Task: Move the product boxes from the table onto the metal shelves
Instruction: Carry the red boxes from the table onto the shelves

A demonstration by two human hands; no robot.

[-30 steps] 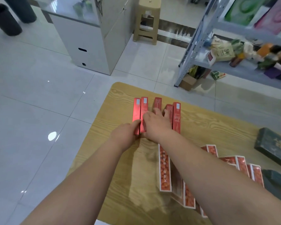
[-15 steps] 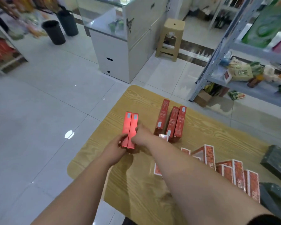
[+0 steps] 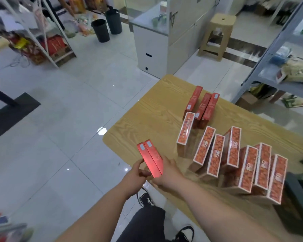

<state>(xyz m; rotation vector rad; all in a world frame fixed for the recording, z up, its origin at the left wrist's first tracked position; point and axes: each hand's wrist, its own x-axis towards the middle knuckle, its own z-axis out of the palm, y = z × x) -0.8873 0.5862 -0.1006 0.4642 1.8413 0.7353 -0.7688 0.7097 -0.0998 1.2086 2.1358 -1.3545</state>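
- The left hand [image 3: 138, 173] and the right hand [image 3: 166, 175] together hold two slim red boxes [image 3: 150, 158], pressed side by side with their narrow faces up. Each box has a pale label at its far end.
- The left hand's fingers curl against the outer side of the left box, with the thumb at its near end.
- The right hand wraps the outer side of the right box, and most of its fingers are hidden beneath.
- The held pair is raised at the near left corner of the wooden table [image 3: 147, 116], partly over the floor tiles.
- Three more red boxes [image 3: 202, 107] stand on edge close together toward the table's far side.
- Just in front of them, a row of white-bordered boxes with orange print [image 3: 233, 145] stands on edge, leaning, and runs toward the near right.
- Dark boxes [image 3: 301, 189] lie at the table's right edge.
- Grey metal shelves [image 3: 269, 55] stand beyond the table on the right, carrying bags and packets.
- A white rack [image 3: 47, 41] with goods stands at the far left, with two black bins [image 3: 101, 30] near it.
- A white counter cabinet [image 3: 156, 41] and a beige plastic stool [image 3: 217, 35] stand behind the table.
- A dark trouser leg and black-and-white shoes [image 3: 146, 199] show below the arms.
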